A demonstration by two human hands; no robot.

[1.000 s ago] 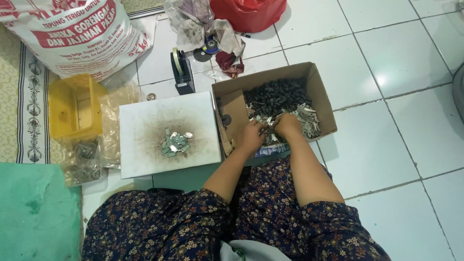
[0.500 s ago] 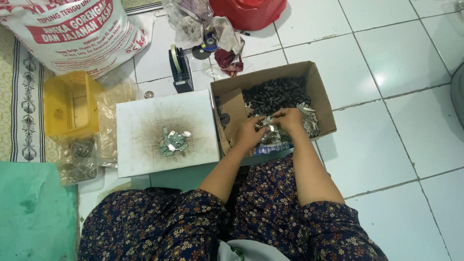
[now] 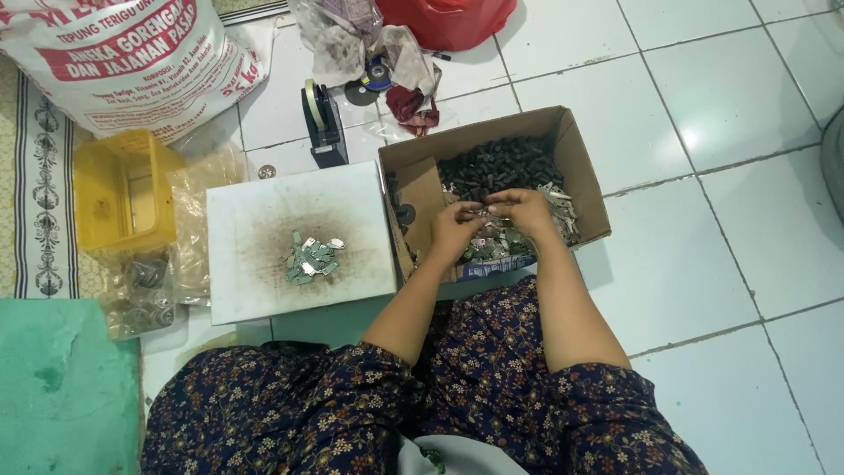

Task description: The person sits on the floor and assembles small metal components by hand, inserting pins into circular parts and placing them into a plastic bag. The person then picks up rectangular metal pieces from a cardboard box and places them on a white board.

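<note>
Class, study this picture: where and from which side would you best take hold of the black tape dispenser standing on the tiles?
Probably grip the tape dispenser across its narrow body, coming from above. It stands upright and slim, its long flat sides are exposed, and the tiled floor just beside them looks bare, while the white board crowds its near end.

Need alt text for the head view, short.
Seated person's left hand and right hand meet over small metal pieces in a cardboard box on white tile. Beside it, a white board carries a small pile of pieces.
</note>
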